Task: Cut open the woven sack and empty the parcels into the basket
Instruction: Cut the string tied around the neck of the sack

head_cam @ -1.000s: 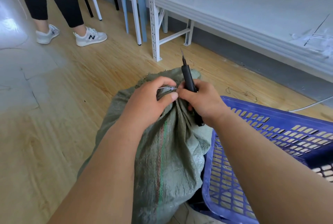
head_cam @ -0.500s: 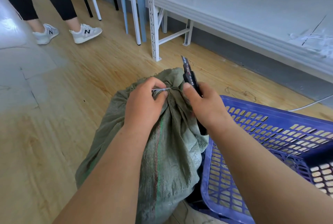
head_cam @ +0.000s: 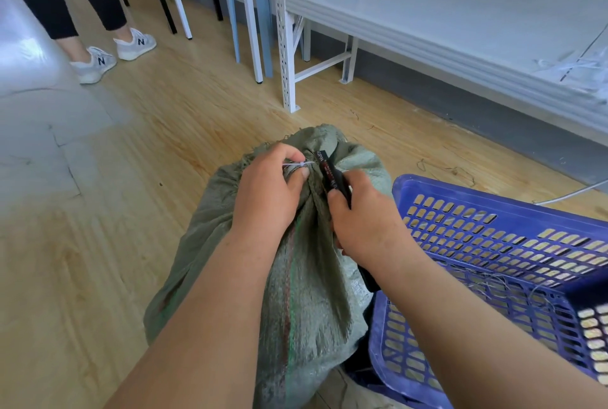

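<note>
Floorside sneakers (head_cam: 98, 63) marked "N"

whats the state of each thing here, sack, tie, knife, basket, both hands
woven sack: upright on the floor, neck bunched and tied shut, not cut open
white tie: fastened round the neck
knife: at the neck beside the tie
blue basket: beside the sack, no parcels visible
left hand: grip on the neck at the tie
right hand: grip on the knife

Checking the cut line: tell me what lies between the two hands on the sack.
In the head view, the white tie cinching the sack's gathered neck sits between the left hand and the right hand's black knife.
</note>
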